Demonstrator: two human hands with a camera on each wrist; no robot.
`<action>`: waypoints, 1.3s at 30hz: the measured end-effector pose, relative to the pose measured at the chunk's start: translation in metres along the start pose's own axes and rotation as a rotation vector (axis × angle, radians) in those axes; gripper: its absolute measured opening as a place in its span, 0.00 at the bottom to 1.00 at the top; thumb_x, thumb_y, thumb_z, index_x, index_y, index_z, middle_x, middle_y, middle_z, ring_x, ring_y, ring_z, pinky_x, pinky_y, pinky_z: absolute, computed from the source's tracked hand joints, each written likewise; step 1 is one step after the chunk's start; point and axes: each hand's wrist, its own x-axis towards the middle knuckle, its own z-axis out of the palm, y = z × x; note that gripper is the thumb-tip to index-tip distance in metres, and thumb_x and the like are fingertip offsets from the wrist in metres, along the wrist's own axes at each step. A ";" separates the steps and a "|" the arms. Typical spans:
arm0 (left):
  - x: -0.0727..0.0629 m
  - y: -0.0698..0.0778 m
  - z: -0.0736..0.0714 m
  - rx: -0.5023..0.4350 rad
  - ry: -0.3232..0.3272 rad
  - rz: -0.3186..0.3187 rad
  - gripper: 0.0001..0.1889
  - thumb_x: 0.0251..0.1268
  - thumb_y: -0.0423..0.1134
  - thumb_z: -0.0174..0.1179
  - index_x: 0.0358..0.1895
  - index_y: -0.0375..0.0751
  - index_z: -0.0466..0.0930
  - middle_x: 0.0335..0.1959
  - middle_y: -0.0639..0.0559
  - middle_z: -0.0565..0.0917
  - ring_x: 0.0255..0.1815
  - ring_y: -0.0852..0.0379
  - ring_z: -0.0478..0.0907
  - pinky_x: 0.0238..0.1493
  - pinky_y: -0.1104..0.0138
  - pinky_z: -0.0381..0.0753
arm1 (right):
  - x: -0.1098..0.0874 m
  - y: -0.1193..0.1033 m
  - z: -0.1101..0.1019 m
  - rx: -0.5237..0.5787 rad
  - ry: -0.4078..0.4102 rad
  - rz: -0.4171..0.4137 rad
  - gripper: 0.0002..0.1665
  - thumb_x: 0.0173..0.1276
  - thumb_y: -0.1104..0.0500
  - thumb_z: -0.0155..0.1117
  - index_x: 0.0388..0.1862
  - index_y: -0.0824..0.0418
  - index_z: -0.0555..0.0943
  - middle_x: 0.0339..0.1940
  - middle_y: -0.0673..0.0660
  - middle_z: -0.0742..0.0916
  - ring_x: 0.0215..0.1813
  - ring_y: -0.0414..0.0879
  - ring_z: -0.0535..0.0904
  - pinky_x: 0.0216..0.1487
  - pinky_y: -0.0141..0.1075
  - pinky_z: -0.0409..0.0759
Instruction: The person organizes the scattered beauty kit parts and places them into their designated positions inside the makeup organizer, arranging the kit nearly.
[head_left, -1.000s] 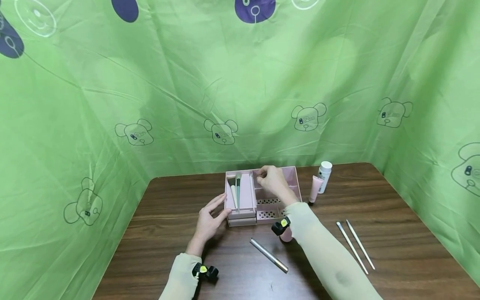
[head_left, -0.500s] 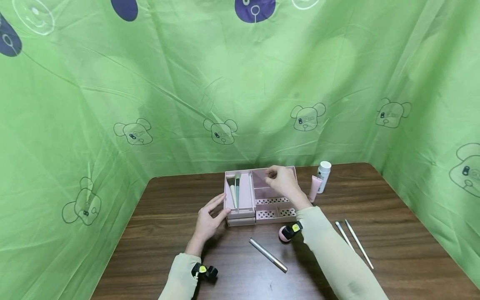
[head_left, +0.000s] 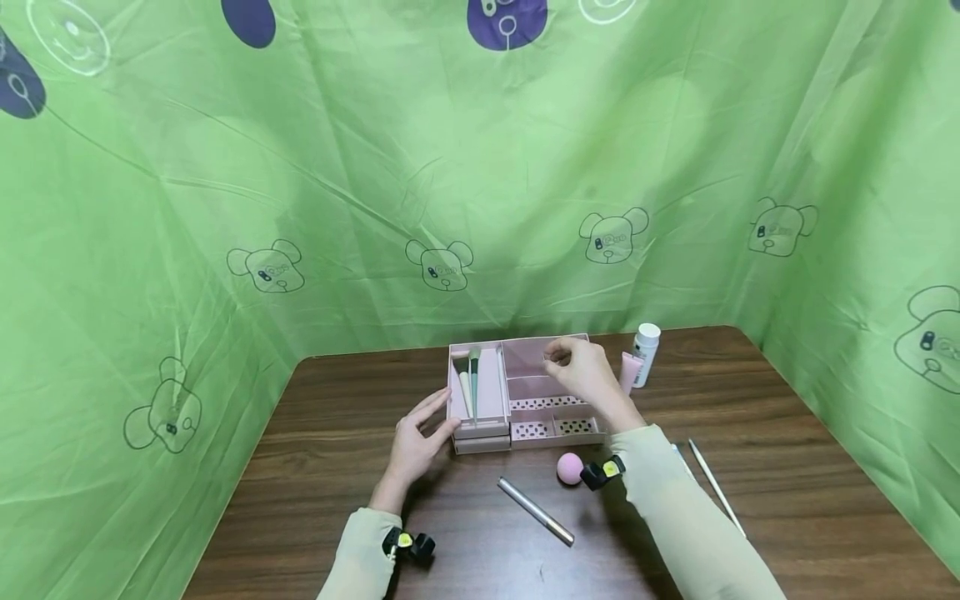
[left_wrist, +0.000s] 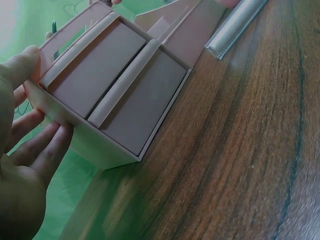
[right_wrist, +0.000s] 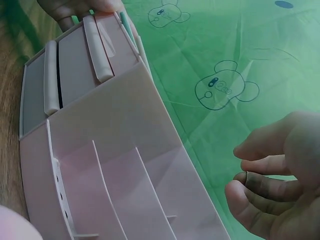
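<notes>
A pink cosmetics organizer (head_left: 482,445) stands on the table with two drawers at its left front. Its top tray (head_left: 492,392) holds two makeup brushes (head_left: 475,379) with green-brown bristles; a thin pale strip runs along the tray's right side. My left hand (head_left: 414,446) rests on the organizer's left front corner, thumb at the tray's edge and extended fingers along the side wall (left_wrist: 87,142). Over the right compartments, my right hand (head_left: 585,375) hovers with loosely bent fingers. In the right wrist view nothing shows between those fingers (right_wrist: 265,185), which are apart from the organizer.
A pink ball (head_left: 570,468) and a silver tube (head_left: 536,511) lie in front of the organizer. To its right stand a pink squeeze tube (head_left: 630,372) and a white-capped bottle (head_left: 646,357). A slim white stick (head_left: 716,487) lies beside my right sleeve. Green cloth (head_left: 480,183) hangs behind.
My right hand has moved right, from near the tray's edge across the right compartments, baring more of them and the pink ball. My left hand has stayed in place.
</notes>
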 end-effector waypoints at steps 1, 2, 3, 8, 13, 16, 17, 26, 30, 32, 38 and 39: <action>0.000 0.000 0.000 -0.001 0.000 -0.002 0.24 0.60 0.32 0.68 0.60 0.28 0.76 0.61 0.33 0.77 0.65 0.40 0.74 0.68 0.71 0.70 | -0.001 0.001 -0.001 0.002 0.002 0.002 0.12 0.60 0.57 0.69 0.43 0.57 0.86 0.35 0.51 0.89 0.37 0.44 0.84 0.43 0.40 0.85; 0.000 0.000 0.000 -0.004 0.000 -0.005 0.24 0.60 0.32 0.67 0.60 0.28 0.76 0.62 0.33 0.77 0.65 0.40 0.73 0.68 0.72 0.69 | -0.002 0.002 -0.003 0.003 0.002 0.004 0.12 0.61 0.56 0.69 0.43 0.57 0.86 0.35 0.51 0.89 0.37 0.44 0.84 0.43 0.40 0.85; 0.000 0.001 0.000 -0.007 0.000 -0.008 0.24 0.60 0.32 0.67 0.60 0.28 0.76 0.62 0.33 0.77 0.65 0.40 0.73 0.68 0.72 0.69 | -0.004 0.002 -0.005 0.001 0.002 0.008 0.12 0.61 0.56 0.69 0.43 0.57 0.85 0.35 0.51 0.89 0.37 0.44 0.84 0.43 0.41 0.85; -0.001 0.003 0.000 -0.001 -0.005 -0.026 0.24 0.60 0.31 0.67 0.60 0.29 0.76 0.62 0.33 0.77 0.65 0.42 0.74 0.68 0.67 0.71 | -0.010 0.008 -0.011 -0.017 0.013 0.013 0.11 0.61 0.55 0.69 0.43 0.56 0.85 0.34 0.51 0.89 0.37 0.44 0.85 0.43 0.41 0.84; -0.002 0.006 0.000 0.017 -0.002 -0.027 0.24 0.60 0.31 0.67 0.60 0.29 0.76 0.62 0.33 0.77 0.64 0.41 0.74 0.68 0.61 0.70 | -0.016 0.017 -0.014 0.006 0.016 -0.005 0.11 0.61 0.58 0.68 0.42 0.58 0.85 0.34 0.53 0.89 0.36 0.45 0.85 0.40 0.40 0.85; -0.002 0.005 0.000 0.014 -0.001 -0.028 0.24 0.60 0.31 0.67 0.60 0.29 0.76 0.62 0.33 0.77 0.65 0.41 0.74 0.69 0.63 0.70 | -0.019 0.022 -0.017 0.041 -0.002 -0.002 0.12 0.61 0.59 0.68 0.43 0.61 0.84 0.34 0.55 0.89 0.36 0.46 0.84 0.39 0.39 0.85; -0.003 0.005 0.000 0.014 0.000 -0.027 0.24 0.60 0.31 0.67 0.60 0.29 0.76 0.62 0.33 0.77 0.65 0.41 0.74 0.69 0.64 0.70 | -0.021 0.023 -0.018 0.043 -0.005 -0.003 0.12 0.61 0.60 0.68 0.43 0.61 0.84 0.34 0.55 0.89 0.36 0.46 0.84 0.38 0.38 0.85; -0.001 0.003 0.001 0.018 -0.001 -0.010 0.24 0.60 0.31 0.68 0.60 0.29 0.77 0.61 0.33 0.77 0.64 0.40 0.74 0.68 0.68 0.71 | -0.032 0.038 -0.031 -0.003 0.031 -0.038 0.10 0.60 0.62 0.69 0.42 0.59 0.85 0.32 0.54 0.89 0.35 0.45 0.84 0.38 0.38 0.83; -0.001 0.003 0.000 0.015 -0.004 -0.019 0.24 0.60 0.32 0.67 0.60 0.29 0.77 0.62 0.34 0.77 0.65 0.42 0.74 0.68 0.68 0.70 | -0.037 0.045 -0.036 -0.031 0.042 -0.034 0.10 0.60 0.61 0.68 0.42 0.58 0.85 0.32 0.53 0.89 0.34 0.43 0.84 0.36 0.37 0.82; 0.000 0.003 0.000 0.010 -0.004 -0.022 0.24 0.60 0.32 0.67 0.60 0.29 0.76 0.62 0.35 0.77 0.65 0.42 0.73 0.68 0.68 0.70 | -0.038 0.048 -0.039 -0.041 0.047 -0.029 0.09 0.60 0.61 0.68 0.41 0.58 0.85 0.31 0.52 0.88 0.32 0.43 0.83 0.36 0.36 0.82; 0.000 0.003 0.000 0.009 -0.003 -0.028 0.25 0.60 0.32 0.67 0.60 0.29 0.76 0.62 0.35 0.77 0.65 0.42 0.73 0.69 0.66 0.70 | -0.044 0.055 -0.048 -0.047 0.046 -0.005 0.11 0.61 0.59 0.68 0.43 0.58 0.84 0.31 0.52 0.89 0.34 0.44 0.84 0.38 0.39 0.82; -0.001 0.004 0.001 0.010 -0.004 -0.030 0.24 0.60 0.32 0.67 0.60 0.29 0.76 0.62 0.35 0.77 0.65 0.42 0.73 0.69 0.65 0.70 | -0.045 0.056 -0.049 -0.043 0.045 0.000 0.11 0.61 0.59 0.67 0.43 0.58 0.84 0.32 0.53 0.89 0.34 0.45 0.85 0.38 0.39 0.82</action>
